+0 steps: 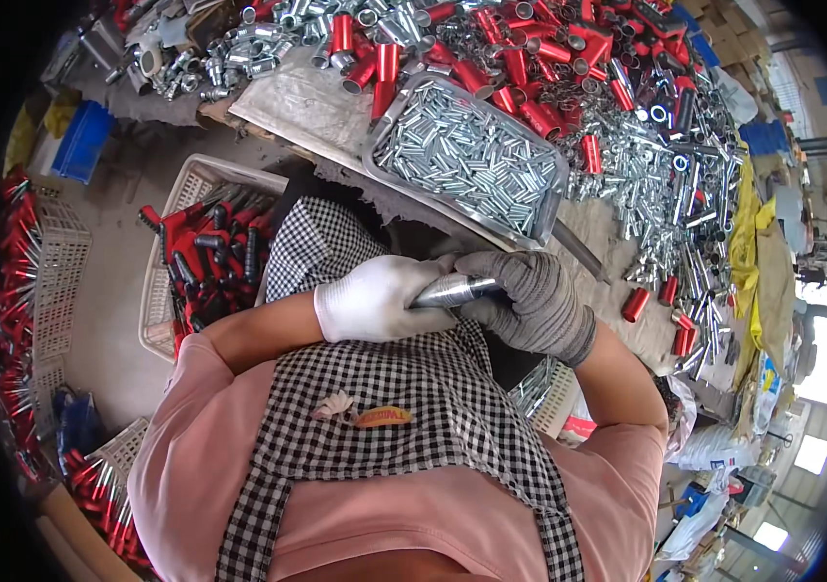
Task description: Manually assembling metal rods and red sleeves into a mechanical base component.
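Observation:
My left hand (377, 299), in a white glove, is closed around a shiny silver metal tube (447, 291) in front of my chest. My right hand (540, 306), in a grey knitted glove, closes on the tube's other end. A dark part shows at that end, mostly hidden by the fingers. Just beyond my hands, a metal tray (551, 221) full of short silver pins (472, 150) rests on the bench edge.
Red sleeves (387, 63) and chrome fittings (249, 58) are heaped across the bench. To my left, a white crate (157, 325) holds red tools with black handles (210, 242). Another crate (60, 262) stands farther left, beside a blue bin (82, 141).

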`<state>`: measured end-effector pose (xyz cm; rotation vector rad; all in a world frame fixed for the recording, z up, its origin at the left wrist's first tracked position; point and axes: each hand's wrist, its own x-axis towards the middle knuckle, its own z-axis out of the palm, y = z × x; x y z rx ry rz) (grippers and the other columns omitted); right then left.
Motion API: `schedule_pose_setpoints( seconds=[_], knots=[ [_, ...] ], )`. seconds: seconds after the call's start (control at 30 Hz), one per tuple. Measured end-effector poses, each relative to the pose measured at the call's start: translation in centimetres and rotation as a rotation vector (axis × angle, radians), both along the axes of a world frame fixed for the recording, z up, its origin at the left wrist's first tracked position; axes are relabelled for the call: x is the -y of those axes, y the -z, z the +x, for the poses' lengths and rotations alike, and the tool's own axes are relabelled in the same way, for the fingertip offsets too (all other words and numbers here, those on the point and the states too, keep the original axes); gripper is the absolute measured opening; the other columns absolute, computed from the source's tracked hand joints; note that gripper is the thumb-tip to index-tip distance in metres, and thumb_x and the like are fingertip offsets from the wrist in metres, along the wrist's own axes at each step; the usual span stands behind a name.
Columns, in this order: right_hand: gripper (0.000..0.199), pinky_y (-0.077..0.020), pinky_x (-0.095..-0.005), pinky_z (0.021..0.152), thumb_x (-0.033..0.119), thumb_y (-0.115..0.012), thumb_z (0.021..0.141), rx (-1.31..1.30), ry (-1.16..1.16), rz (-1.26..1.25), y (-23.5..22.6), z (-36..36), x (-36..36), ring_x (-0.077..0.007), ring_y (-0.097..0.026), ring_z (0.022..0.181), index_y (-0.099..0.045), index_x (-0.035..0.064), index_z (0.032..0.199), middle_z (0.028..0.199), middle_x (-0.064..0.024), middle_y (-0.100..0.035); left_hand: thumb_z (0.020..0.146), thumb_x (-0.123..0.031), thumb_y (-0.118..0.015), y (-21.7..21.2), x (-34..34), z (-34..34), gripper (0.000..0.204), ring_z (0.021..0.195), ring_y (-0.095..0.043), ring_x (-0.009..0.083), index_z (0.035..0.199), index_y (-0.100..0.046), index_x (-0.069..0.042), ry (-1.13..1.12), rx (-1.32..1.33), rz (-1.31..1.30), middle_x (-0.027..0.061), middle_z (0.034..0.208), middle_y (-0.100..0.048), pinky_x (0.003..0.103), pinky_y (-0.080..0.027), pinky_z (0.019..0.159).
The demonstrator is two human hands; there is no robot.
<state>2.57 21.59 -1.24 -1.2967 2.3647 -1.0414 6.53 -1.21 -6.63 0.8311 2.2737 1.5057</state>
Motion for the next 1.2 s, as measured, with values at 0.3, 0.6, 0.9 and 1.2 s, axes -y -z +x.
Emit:
schedule_pose_setpoints(
  seconds=[0.3, 0.6, 0.9, 1.2],
  knots=[
    [0.043, -0.0522, -0.0349, 0.081, 0.038, -0.073, 0.088, 0.27, 0.061, -0.222, 3.1, -0.6, 0.2, -0.025, -0.066, 0.086, -0.062, 0.0058, 0.114, 0.102, -0.01, -0.068, 0.077, -0.019, -0.074, -1.2, 1.7, -0.5, 0.023, 0.063, -0.065, 0.0211, 0.089, -0.065, -0.002, -0.334, 0.041, 0.123, 0.0107, 0.072, -0.064, 0.034, -0.051, 0.06],
    [0.068, -0.0506, -0.0324, 0.092, -0.003, -0.072, 0.07, 0.824, 0.408, -0.178, 5.8, 3.4, -2.3, -0.0217, -0.065, 0.099, -0.054, 0.0039, 0.135, 0.117, -0.0097, -0.066, 0.101, -0.022, -0.048, 4.5, 1.1, -2.4, 0.019, 0.082, -0.061, 0.0287, 0.104, -0.055, -0.004, -0.781, 1.094, 1.372, 0.0105, 0.088, -0.06, 0.053, -0.052, 0.091],
    [0.028, -0.0511, -0.0291, 0.061, 0.02, -0.066, 0.081, 1.383, 1.065, -0.474, 23.8, 6.2, -5.6, -0.0202, -0.061, 0.065, -0.063, 0.0, 0.1, 0.074, -0.0071, -0.062, 0.102, -0.022, -0.045, 26.9, -11.4, -3.6, 0.029, 0.103, -0.063, 0.0292, 0.124, -0.055, -0.006, -0.517, 1.605, 0.92, 0.0131, 0.118, -0.063, 0.043, -0.053, 0.094],
    [0.038, -0.0499, -0.0293, 0.056, 0.01, -0.063, 0.079, 1.701, 1.313, -0.849, 28.9, 4.8, -5.0, -0.0216, -0.057, 0.06, -0.059, 0.0069, 0.117, 0.086, -0.0102, -0.064, 0.097, -0.019, -0.054, 31.1, -14.1, -2.7, 0.021, 0.078, -0.063, 0.0231, 0.109, -0.063, -0.006, -0.225, 1.872, 0.636, 0.0082, 0.088, -0.065, 0.037, -0.051, 0.063]
  ],
)
